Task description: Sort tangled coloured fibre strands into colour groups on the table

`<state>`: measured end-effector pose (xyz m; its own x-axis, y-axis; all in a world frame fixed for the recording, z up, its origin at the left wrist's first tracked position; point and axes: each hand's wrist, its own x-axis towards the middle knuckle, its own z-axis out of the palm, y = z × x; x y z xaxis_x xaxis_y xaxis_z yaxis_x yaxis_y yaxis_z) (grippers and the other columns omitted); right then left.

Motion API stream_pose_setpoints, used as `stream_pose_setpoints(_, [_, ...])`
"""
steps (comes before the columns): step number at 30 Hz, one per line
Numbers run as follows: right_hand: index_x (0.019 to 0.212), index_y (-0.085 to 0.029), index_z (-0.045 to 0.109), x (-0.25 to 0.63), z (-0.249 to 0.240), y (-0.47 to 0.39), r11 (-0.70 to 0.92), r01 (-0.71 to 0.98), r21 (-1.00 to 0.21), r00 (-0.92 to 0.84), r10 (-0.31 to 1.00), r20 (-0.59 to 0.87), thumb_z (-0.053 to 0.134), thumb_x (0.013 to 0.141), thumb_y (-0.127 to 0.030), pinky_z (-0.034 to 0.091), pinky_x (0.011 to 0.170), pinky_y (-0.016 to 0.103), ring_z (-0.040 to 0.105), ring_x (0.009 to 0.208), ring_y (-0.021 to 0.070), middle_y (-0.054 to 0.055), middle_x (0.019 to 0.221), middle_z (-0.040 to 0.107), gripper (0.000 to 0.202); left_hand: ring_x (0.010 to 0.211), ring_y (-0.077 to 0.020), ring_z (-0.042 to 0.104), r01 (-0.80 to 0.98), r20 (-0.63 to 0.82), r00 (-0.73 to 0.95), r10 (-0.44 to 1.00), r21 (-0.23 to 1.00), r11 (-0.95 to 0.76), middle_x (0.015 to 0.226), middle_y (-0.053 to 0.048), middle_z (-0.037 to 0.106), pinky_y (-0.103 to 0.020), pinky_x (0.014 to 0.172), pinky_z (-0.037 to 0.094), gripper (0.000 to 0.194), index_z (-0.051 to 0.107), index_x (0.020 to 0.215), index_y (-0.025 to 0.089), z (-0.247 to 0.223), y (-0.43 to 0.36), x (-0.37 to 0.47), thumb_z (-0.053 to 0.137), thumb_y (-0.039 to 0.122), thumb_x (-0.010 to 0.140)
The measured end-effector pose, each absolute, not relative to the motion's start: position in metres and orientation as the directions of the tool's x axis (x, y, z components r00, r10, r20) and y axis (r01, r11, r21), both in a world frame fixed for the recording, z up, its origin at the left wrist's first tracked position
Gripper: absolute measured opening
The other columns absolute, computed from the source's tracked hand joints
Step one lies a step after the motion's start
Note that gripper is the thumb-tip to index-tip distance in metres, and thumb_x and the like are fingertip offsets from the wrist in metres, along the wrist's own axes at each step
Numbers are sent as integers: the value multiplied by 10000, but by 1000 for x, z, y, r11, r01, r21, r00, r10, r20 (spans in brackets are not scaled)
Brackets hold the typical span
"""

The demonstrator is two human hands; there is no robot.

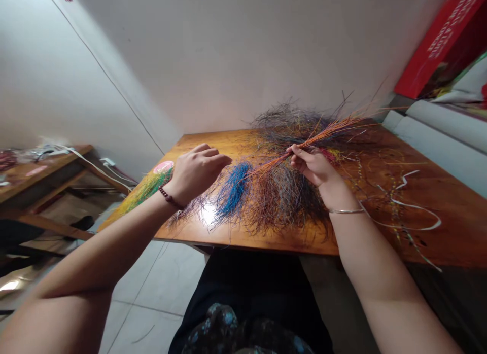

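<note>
Right grip [314, 166]: clamped on the orange strand bundle [327, 133], pinched between thumb and fingers, silver bangle [346, 211] on that wrist
Orange strand bundle: in the right hand, slanted over the counter [456, 237], fanning out loose and scraggly up to the right, thinner end reaching down-left to the top of the blue strands [232, 194], can't tell if touching or just above
Left grip [196, 172]: fingers curled in, back of the hand showing, fingertips hidden, so honestly can't tell if pinched on anything; beaded bracelet [171, 197] on the wrist
Blue strands: lying in a neat-ish clump on the counter, between the two hands
Brown-grey pile: right beside the blue, spread toward the front edge, pretty messy
Dark tangle [285, 121]: at the back of the counter near the wall [228, 49], partly behind the orange strand bundle
Green and yellow strands [150, 189]: far left of the counter, pink disc [163, 167] by the upper end
White cord [437, 224]: looped loosely on the right side of the counter
Red box [429, 55]: upper right, white lettering on the side
Second counter [81, 156]: off to the left, white cable [101, 165] hanging off
</note>
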<state>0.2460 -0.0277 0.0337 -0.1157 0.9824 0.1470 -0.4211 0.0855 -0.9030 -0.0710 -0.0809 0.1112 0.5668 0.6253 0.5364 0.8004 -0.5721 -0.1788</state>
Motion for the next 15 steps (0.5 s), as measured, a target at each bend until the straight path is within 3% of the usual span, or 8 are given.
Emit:
stream_pose_setpoints(9, [808,-197,743,259,32,-21,109,-472,-875,-14,991,131,873,719,-406,545,533,129,628,535,41,-41,626,659,262,877,-200,586,961,661,274,699,-169,-217,891,0,735,-309,610,306,273,772,942,305,123,-83,-172,538,443,976])
stream_pose_setpoints(15, [806,-188,752,256,31,-21,95,-447,-889,-25,993,119,861,734,-393,542,529,134,629,538,54,-24,632,666,243,669,-126,480,991,609,31,793,-123,56,728,2,583,-302,619,221,461,763,924,263,107,-77,-253,498,640,928])
